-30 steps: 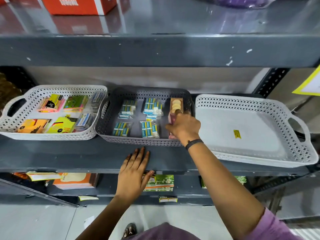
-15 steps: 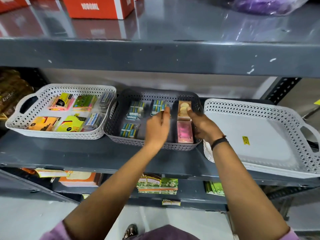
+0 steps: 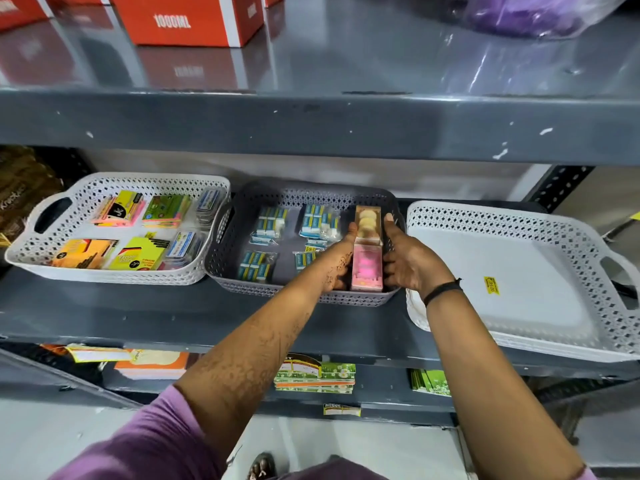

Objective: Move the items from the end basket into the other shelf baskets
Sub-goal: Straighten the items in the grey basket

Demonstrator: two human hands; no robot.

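Note:
Three baskets stand in a row on the grey shelf. The white end basket point(image 3: 519, 271) at the right holds only a yellow price sticker point(image 3: 491, 285). In the grey middle basket point(image 3: 304, 299), two clear boxes lie end to end along the right wall: a pink box point(image 3: 367, 268) in front and a tan box point(image 3: 369, 223) behind. My left hand point(image 3: 341, 261) presses against their left side and my right hand point(image 3: 403, 258) against their right side, so both boxes are squeezed between my hands. Several blue eraser packs point(image 3: 270, 225) fill the rest of that basket.
The white left basket point(image 3: 114, 275) holds sticky-note pads and small packs. Red cartons point(image 3: 183, 19) and a purple bag point(image 3: 526, 12) sit on the shelf above, whose edge overhangs the baskets. Green packets point(image 3: 315, 374) lie on the lower shelf.
My left hand came up from the shelf's front edge into the grey basket. The pink box now lies flat in front of the tan one, and both hands have closed in on the pair.

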